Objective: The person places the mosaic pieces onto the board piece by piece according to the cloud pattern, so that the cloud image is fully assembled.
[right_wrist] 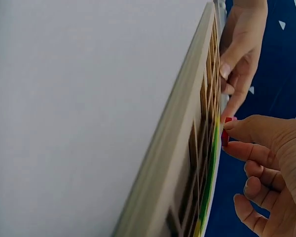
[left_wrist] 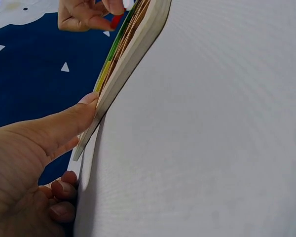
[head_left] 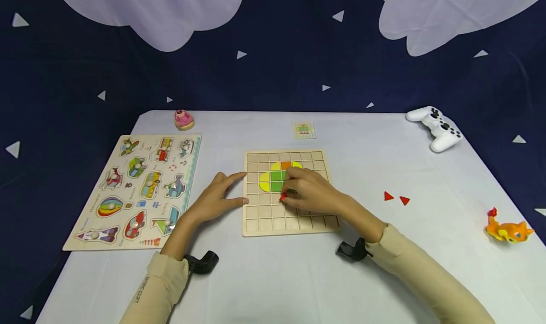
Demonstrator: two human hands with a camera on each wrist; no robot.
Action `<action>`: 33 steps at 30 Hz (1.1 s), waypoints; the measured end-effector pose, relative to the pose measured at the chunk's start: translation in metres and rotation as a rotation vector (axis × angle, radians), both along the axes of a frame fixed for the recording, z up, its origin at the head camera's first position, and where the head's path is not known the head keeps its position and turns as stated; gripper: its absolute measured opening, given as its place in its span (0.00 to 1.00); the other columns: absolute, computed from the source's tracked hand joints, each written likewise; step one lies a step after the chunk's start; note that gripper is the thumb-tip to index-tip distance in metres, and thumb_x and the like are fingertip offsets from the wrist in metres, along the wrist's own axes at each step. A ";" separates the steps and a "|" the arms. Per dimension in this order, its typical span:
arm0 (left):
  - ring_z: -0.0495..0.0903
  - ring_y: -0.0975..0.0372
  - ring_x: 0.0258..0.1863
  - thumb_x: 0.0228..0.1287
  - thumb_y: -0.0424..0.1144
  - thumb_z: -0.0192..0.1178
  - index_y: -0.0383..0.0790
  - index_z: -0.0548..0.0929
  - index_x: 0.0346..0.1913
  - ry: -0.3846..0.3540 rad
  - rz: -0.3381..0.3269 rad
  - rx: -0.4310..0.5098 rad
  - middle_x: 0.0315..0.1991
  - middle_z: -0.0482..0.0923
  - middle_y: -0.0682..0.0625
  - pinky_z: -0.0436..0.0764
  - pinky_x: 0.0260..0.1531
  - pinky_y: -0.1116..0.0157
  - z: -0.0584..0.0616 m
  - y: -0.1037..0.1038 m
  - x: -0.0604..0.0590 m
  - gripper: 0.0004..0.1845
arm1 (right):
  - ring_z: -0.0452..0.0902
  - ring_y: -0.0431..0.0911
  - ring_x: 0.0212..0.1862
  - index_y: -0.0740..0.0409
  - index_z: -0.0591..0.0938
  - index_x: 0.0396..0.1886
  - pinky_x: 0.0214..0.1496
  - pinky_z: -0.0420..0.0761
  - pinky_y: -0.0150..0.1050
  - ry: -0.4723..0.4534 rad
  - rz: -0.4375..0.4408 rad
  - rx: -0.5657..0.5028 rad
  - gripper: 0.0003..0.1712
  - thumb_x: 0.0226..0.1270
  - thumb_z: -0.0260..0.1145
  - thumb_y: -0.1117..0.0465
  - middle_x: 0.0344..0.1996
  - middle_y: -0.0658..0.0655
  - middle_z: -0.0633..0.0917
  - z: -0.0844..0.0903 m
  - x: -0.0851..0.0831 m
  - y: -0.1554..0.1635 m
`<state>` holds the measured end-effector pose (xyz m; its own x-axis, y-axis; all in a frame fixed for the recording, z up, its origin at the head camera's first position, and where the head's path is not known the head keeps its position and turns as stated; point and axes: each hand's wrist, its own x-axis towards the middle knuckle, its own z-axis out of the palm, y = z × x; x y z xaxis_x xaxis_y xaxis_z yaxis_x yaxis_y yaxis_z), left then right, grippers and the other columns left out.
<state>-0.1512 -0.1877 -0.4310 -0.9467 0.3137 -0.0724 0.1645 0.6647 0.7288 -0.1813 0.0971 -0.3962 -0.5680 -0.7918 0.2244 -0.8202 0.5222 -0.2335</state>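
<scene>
A wooden grid board [head_left: 273, 219] lies in the middle of the white table, with yellow, green and orange pieces [head_left: 275, 177] set in its upper cells. My right hand [head_left: 309, 191] is over the board and pinches a small red piece [head_left: 282, 198] [right_wrist: 226, 132] [left_wrist: 116, 20] between thumb and forefinger, just below the green pieces. My left hand [head_left: 215, 198] rests at the board's left edge [left_wrist: 113, 84], thumb and forefinger straight against it, the other fingers curled under. Two loose red triangles [head_left: 395, 198] lie on the table to the right.
A vehicle peg puzzle [head_left: 136, 189] lies at the left. A pink toy [head_left: 184, 119] and a small pattern card [head_left: 304, 130] sit at the back. A white game controller [head_left: 437, 127] is at the back right, an orange toy animal [head_left: 507, 229] at the right edge.
</scene>
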 end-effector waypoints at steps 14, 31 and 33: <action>0.61 0.58 0.34 0.61 0.49 0.69 0.49 0.67 0.74 0.001 0.002 0.006 0.37 0.60 0.46 0.64 0.36 0.60 0.002 0.001 0.001 0.39 | 0.70 0.39 0.33 0.54 0.88 0.34 0.40 0.76 0.34 -0.057 0.014 0.018 0.05 0.62 0.74 0.57 0.33 0.48 0.77 -0.007 0.000 -0.014; 0.62 0.58 0.33 0.61 0.49 0.69 0.49 0.66 0.74 -0.004 0.007 -0.007 0.38 0.61 0.46 0.64 0.36 0.60 0.002 0.001 0.001 0.40 | 0.71 0.38 0.34 0.53 0.88 0.35 0.41 0.75 0.34 -0.133 -0.013 0.019 0.05 0.63 0.72 0.57 0.34 0.48 0.77 -0.006 0.002 -0.011; 0.62 0.58 0.34 0.61 0.49 0.69 0.49 0.66 0.74 -0.005 0.008 -0.007 0.38 0.61 0.46 0.64 0.37 0.60 0.002 0.001 0.001 0.40 | 0.70 0.39 0.34 0.53 0.88 0.36 0.41 0.75 0.35 -0.133 -0.014 0.018 0.07 0.62 0.73 0.56 0.34 0.48 0.77 -0.005 0.002 -0.011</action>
